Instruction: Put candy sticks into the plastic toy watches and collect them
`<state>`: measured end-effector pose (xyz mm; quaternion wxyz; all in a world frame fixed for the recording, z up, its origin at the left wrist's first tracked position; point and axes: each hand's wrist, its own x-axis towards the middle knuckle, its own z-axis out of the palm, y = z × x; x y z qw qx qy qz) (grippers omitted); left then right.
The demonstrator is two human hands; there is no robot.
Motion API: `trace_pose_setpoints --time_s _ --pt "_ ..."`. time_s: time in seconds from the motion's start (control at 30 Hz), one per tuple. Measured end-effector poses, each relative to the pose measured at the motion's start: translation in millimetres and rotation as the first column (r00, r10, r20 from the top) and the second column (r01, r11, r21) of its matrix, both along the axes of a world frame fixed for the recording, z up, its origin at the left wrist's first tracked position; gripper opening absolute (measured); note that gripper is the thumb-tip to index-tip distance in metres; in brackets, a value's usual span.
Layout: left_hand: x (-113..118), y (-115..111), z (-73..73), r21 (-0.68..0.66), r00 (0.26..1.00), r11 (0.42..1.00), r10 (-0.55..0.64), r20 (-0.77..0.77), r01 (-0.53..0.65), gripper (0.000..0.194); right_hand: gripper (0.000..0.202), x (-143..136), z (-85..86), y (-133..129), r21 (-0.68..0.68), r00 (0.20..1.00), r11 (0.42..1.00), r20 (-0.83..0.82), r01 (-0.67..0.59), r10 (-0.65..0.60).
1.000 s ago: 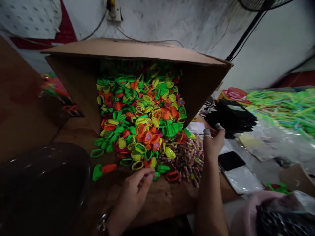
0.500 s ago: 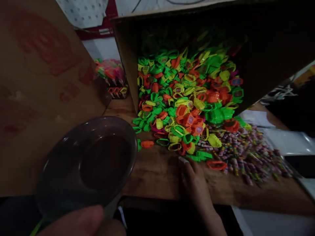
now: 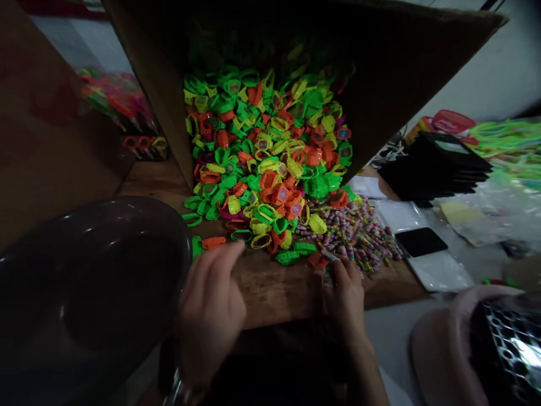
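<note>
Toy watches (image 3: 270, 169) in green, yellow and orange spill in a heap from a cardboard box (image 3: 164, 107) lying on its side. My left hand (image 3: 211, 310) hovers over the table's front edge, open with curved fingers, holding nothing. Just beyond its fingertips lies an orange toy watch (image 3: 213, 242). My right hand (image 3: 345, 290), a white wrap on one finger, has its fingers closed at an orange-red toy watch (image 3: 318, 260); the hand partly hides this watch. Close by are green toy watches (image 3: 296, 254) and a pile of small wrapped candies (image 3: 359, 237).
A large dark basin (image 3: 122, 270) takes up the left side. Further right are a black phone (image 3: 421, 242) on clear plastic bags (image 3: 442, 270), a black stack (image 3: 439, 163), neon green strips (image 3: 511, 141) and a pink tub (image 3: 439, 332). Colourful packed toys (image 3: 122, 101) stand behind at left.
The view has swung right. My left hand has come away from the basin to the table's front. My right hand has moved right, reaching the orange-red toy watch.
</note>
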<state>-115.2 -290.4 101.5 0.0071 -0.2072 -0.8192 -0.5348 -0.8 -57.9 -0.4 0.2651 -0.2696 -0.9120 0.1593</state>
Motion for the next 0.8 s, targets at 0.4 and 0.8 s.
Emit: trace_pose_setpoints --time_s 0.4,0.8 --pt "-62.7 37.1 -64.7 -0.236 0.986 0.968 0.114 0.121 -0.083 0.033 0.034 -85.1 27.6 50.8 0.079 0.766 0.970 0.630 -0.228 0.129" --pt "-42.0 46.3 -53.3 0.530 0.688 0.842 -0.325 0.649 -0.102 0.031 0.026 -72.3 17.3 60.2 0.154 0.745 0.925 0.645 -0.347 0.172"
